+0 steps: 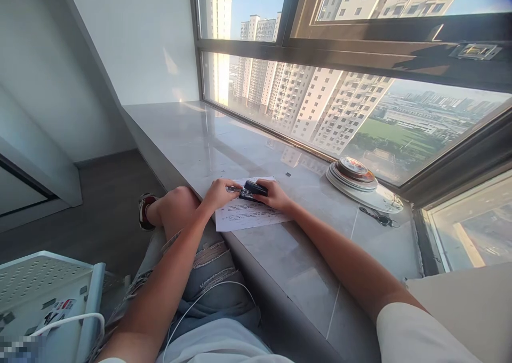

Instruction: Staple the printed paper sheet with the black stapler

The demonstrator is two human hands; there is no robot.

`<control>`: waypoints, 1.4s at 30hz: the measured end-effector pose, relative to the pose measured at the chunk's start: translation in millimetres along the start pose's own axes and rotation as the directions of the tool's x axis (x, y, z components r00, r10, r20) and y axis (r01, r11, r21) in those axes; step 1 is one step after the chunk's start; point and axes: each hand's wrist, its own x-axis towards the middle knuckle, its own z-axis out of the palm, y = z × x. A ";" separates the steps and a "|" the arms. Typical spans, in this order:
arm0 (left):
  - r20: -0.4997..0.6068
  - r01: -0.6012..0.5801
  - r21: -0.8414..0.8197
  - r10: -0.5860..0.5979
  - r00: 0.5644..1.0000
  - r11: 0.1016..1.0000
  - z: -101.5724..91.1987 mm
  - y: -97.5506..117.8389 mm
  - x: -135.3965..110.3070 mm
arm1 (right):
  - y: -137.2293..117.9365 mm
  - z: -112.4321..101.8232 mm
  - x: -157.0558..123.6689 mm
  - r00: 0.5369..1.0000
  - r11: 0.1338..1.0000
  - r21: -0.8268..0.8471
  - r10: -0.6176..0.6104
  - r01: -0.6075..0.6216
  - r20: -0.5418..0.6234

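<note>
A small black stapler (pixel 253 189) rests over a printed sheet of paper (pixel 244 214) on the grey stone window ledge (pixel 280 256). My right hand (pixel 274 195) is wrapped round the stapler's right end. My left hand (pixel 218 192) is closed at the stapler's metal front end, fingers pinching there. What the left fingers pinch is too small to make out. Both forearms reach out from the bottom of the view, and my bent knee sits just left of the ledge.
A stack of white plates (pixel 362 184) with a patterned one on top stands at the right by the window. A small dark object (pixel 380 218) lies in front of it. A white perforated appliance (pixel 44 293) stands on the floor at bottom left.
</note>
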 end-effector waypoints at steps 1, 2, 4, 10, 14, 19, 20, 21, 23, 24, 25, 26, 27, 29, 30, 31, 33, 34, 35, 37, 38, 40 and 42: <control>0.003 0.012 0.004 -0.012 1.000 1.000 -0.2 0.2 0.9 | 0.7 0.2 0.0 1.000 1.000 0.001 -0.001 0.001 -0.001; 0.010 0.024 0.005 -0.024 1.000 1.000 -0.5 0.2 1.7 | 1.2 0.3 -0.1 1.000 1.000 0.002 -0.002 0.002 -0.003; 0.030 0.054 0.012 -0.054 0.998 0.998 -1.0 -0.1 3.2 | 1.8 0.5 -0.1 1.000 1.000 0.006 -0.006 0.006 -0.004; 0.035 0.094 -0.007 -0.094 0.995 0.996 1.4 -6.3 4.6 | 1.3 0.3 0.2 1.000 1.000 0.001 -0.005 0.005 -0.011; 0.047 0.080 -0.060 -0.077 0.996 0.995 3.5 -11.2 4.4 | 1.3 0.7 0.4 1.000 1.000 -0.001 0.000 0.000 -0.007; 0.008 0.055 -0.082 -0.054 0.998 0.995 3.2 -12.1 0.7 | 1.3 1.1 0.1 1.000 1.000 0.014 -0.004 0.004 -0.010; 0.005 0.044 -0.084 -0.044 0.999 0.996 2.7 -12.4 -0.4 | 1.1 0.9 0.0 1.000 1.000 0.018 -0.001 0.001 -0.007; 0.006 0.035 -0.083 -0.035 0.999 0.996 2.2 -12.8 -1.4 | 0.9 0.7 -0.1 1.000 1.000 0.022 0.003 -0.003 -0.005; 0.007 0.018 -0.072 -0.017 1.000 0.997 1.3 -14.0 -3.2 | 0.5 0.3 -0.2 1.000 1.000 0.030 0.002 -0.002 -0.003; 0.003 0.007 -0.064 -0.007 1.000 0.998 1.0 -14.7 -3.8 | 0.4 0.1 -0.2 1.000 0.999 0.033 -0.002 0.002 -0.002; -0.003 -0.008 -0.056 0.008 1.000 0.998 0.8 -15.5 -4.3 | 0.4 0.1 -0.1 1.000 0.999 0.037 -0.007 0.007 -0.001; -0.014 -0.028 -0.049 0.027 1.000 0.998 0.7 -16.2 -4.7 | 0.6 0.2 -0.1 1.000 0.999 0.040 -0.011 0.011 -0.001; -0.023 -0.053 -0.043 0.053 0.998 0.998 0.8 -16.7 -5.0 | 0.9 0.4 0.0 1.000 0.999 0.042 -0.012 0.012 -0.002; -0.024 -0.114 -0.034 0.113 0.993 0.993 1.1 -17.5 -5.4 | 2.2 1.1 0.3 1.000 0.999 0.045 -0.009 0.009 -0.005; -0.023 -0.141 -0.029 0.140 0.990 0.990 1.2 -17.7 -5.7 | 3.0 1.5 0.4 1.000 0.999 0.045 -0.006 0.007 -0.006; -0.026 -0.159 -0.025 0.158 0.987 0.987 1.3 -17.7 -5.9 | 3.7 1.8 0.6 1.000 0.999 0.044 -0.005 0.005 -0.007; -0.042 -0.161 -0.013 0.160 0.986 0.987 1.3 -17.8 -6.6 | 4.9 2.2 0.8 1.000 0.999 0.041 -0.003 0.003 -0.007; -0.054 -0.152 -0.006 0.151 0.987 0.988 1.2 -17.8 -7.0 | 5.2 2.2 0.8 1.000 0.999 0.040 -0.002 0.002 -0.006; -0.064 -0.143 0.000 0.143 0.988 0.990 1.1 -17.9 -7.4 | 5.4 2.2 0.8 1.000 0.999 0.039 -0.002 0.002 -0.006; -0.067 -0.136 0.013 0.136 0.988 0.991 0.7 -18.3 -8.0 | 5.0 1.8 0.6 1.000 0.999 0.041 -0.004 0.005 -0.003; -0.065 -0.136 0.021 0.137 0.988 0.990 0.5 -18.6 -8.3 | 4.7 1.5 0.5 1.000 0.999 0.042 -0.007 0.007 -0.002; -0.057 -0.136 0.033 0.138 0.989 0.990 0.2 -19.2 -8.6 | 3.8 1.0 0.1 1.000 0.999 0.043 -0.010 0.010 0.000; -0.054 -0.133 0.039 0.135 0.989 0.990 0.0 -19.8 -8.8 | 3.0 0.7 -0.1 1.000 0.999 0.044 -0.011 0.011 0.001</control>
